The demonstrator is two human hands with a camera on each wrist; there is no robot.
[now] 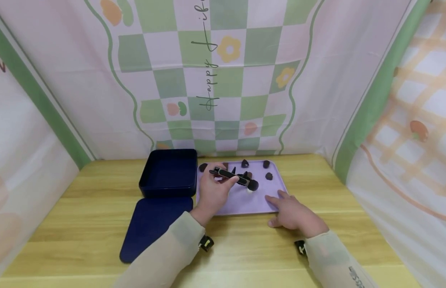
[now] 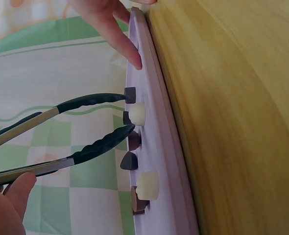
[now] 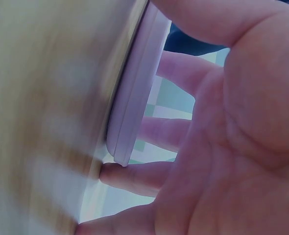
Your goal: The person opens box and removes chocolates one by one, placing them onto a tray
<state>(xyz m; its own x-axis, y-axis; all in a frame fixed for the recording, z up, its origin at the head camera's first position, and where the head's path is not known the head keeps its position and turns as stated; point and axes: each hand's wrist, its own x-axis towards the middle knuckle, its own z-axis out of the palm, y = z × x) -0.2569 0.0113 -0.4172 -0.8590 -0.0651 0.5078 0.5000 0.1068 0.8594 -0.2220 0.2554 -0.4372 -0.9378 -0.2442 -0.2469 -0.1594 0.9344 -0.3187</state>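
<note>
My left hand [image 1: 214,194] grips a pair of black-and-silver tongs [image 1: 230,176] above a lilac tray [image 1: 241,205]. In the left wrist view the tongs' two arms are spread, their dark tips near a small white piece [image 2: 137,114]; whether they touch it I cannot tell. Dark brown pieces that look like chocolates [image 1: 268,176] lie scattered on the tray, and a second white piece [image 2: 148,185] sits nearby. My right hand [image 1: 293,212] rests at the tray's near right corner, fingers spread. Its palm shows in the right wrist view, with fingers around the tray's edge [image 3: 134,88].
A deep navy box [image 1: 168,191] stands left of the tray, against the back. Its flat navy lid [image 1: 151,224] lies in front of it, partly behind my left sleeve. A patterned cloth [image 1: 226,80] hangs behind the wooden table [image 1: 244,248].
</note>
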